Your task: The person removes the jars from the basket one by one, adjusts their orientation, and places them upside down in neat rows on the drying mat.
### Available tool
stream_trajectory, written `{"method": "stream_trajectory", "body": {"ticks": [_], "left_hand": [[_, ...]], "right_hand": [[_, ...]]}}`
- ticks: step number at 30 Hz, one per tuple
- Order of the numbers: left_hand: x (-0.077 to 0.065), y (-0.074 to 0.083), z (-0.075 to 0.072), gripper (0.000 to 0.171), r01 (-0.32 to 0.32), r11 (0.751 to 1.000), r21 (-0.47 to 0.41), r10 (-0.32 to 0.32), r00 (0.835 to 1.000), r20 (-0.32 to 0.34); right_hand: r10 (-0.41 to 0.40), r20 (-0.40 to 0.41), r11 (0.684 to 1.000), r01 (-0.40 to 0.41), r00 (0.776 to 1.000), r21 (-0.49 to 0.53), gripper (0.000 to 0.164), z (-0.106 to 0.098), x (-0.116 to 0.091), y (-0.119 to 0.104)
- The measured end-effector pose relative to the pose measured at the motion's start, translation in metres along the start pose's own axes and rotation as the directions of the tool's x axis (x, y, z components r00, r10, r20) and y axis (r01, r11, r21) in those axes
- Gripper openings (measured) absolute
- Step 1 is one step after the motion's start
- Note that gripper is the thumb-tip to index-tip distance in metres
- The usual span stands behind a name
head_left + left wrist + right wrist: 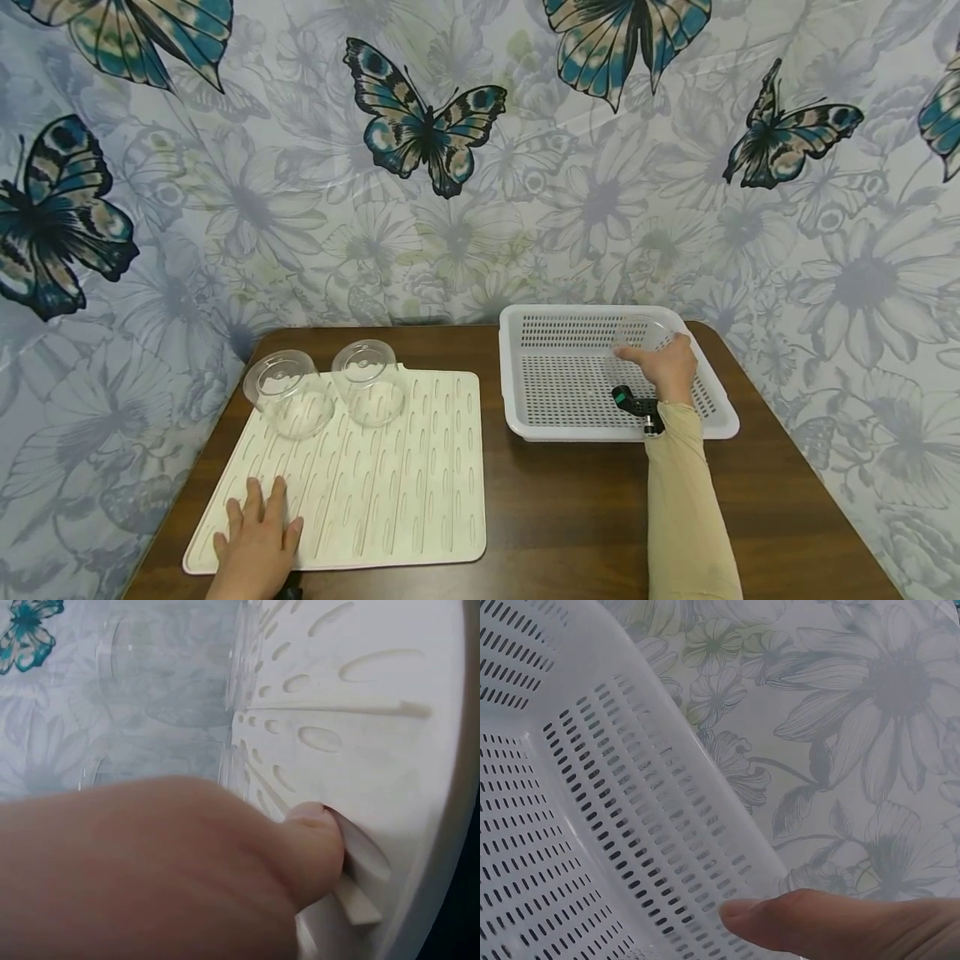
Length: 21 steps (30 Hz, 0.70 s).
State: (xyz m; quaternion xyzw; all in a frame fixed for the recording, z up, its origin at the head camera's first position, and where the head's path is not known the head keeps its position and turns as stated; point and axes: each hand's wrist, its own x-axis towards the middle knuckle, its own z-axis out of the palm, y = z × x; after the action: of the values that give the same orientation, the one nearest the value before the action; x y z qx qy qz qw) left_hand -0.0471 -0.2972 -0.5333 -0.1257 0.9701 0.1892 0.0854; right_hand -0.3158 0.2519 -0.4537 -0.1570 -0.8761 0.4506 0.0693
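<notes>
My left hand [255,542] rests with spread fingers on the front left of a cream ridged drying mat [420,517]; its thumb [311,847] touches the mat in the left wrist view. Two clear plastic cups [288,396] [369,385] stand rim down at the mat's back left, beyond that hand. Over the right part of a white perforated basket [517,429], my right hand [667,367] holds a clear, faintly visible cup [637,331] by its side. Its thumb [761,919] shows in the right wrist view; most of that cup is hard to make out against the basket.
Mat and basket lie on a dark brown wooden table [570,517], the basket at the back right. A cloth with butterflies and flowers [480,250] hangs right behind the table. A strip of bare wood separates mat and basket.
</notes>
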Motion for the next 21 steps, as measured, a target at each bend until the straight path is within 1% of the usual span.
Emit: {"method": "stream_trajectory", "body": {"ticks": [6, 13, 21], "left_hand": [[0.0006, -0.0003, 0.0007, 0.073, 0.002, 1.000, 0.000, -0.002, 1.000, -0.002], [0.0012, -0.0008, 0.0018, 0.073, -0.002, 1.000, 0.001, 0.002, 1.000, -0.010], [0.0010, -0.0012, 0.0019, 0.073, 0.005, 1.000, 0.002, -0.005, 1.000, -0.009]], "right_hand": [[0.020, 0.017, 0.999, -0.021, 1.000, 0.030, 0.114, -0.0019, -0.0035, -0.0006], [0.024, 0.015, 1.000, -0.024, 1.000, 0.018, 0.112, -0.0027, -0.0034, -0.0003], [0.016, 0.002, 1.000, -0.016, 1.000, 0.000, 0.112, -0.0021, -0.0082, -0.0018]]}}
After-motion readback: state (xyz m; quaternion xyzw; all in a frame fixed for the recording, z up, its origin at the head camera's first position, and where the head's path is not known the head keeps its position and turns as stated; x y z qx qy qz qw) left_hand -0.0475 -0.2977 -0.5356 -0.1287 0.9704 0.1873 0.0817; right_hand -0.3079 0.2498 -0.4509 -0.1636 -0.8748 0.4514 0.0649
